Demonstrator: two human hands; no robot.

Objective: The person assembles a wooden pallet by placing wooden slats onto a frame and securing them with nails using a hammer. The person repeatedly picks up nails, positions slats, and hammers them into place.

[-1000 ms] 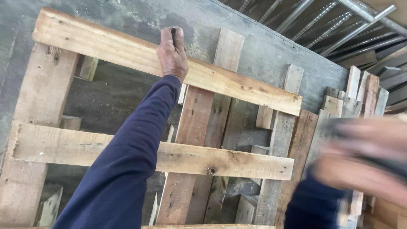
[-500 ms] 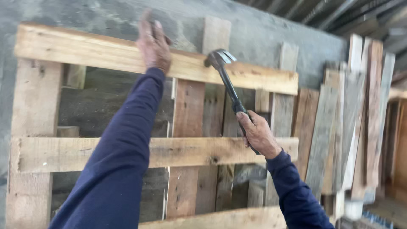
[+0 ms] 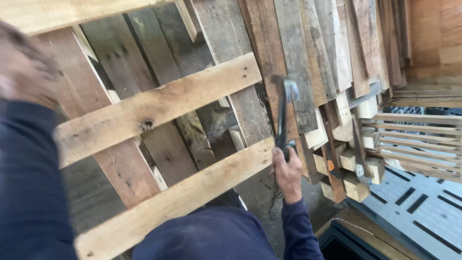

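Right hand (image 3: 287, 172) low centre-right, fist closed round the handle of a hammer (image 3: 283, 115), knuckles toward the camera, dark blue sleeve running down to the bottom edge. Hammer stands near upright, dark handle, metal head at top, slightly blurred, head level with the right end of the pallet's middle slat. Head sits in front of the leaning boards; can't tell if it touches wood. Left hand (image 3: 21, 67) at the far left edge, heavily blurred, up near the pallet's top left part; open or closed can't tell, contact with the wood can't tell. Blue sleeve below it fills the lower left corner.

Pallet (image 3: 159, 106) stands on edge, tilted in view, pale cross slats running from lower left up to the right: one along the bottom, one in the middle with a dark knot, one at the top left corner. Darker reddish uprights behind the slats, gaps between them showing grey wall.

Right of the hammer, loose wood blocks (image 3: 356, 185) piled low, a tool with an orange tag among them. Behind the pallet's right edge, weathered boards (image 3: 327, 53) lean in a stack, overlapping. Far right, a smaller slatted crate (image 3: 416, 144) lying flat, over a grey plastic pallet (image 3: 423, 207) with slots, lower right corner.
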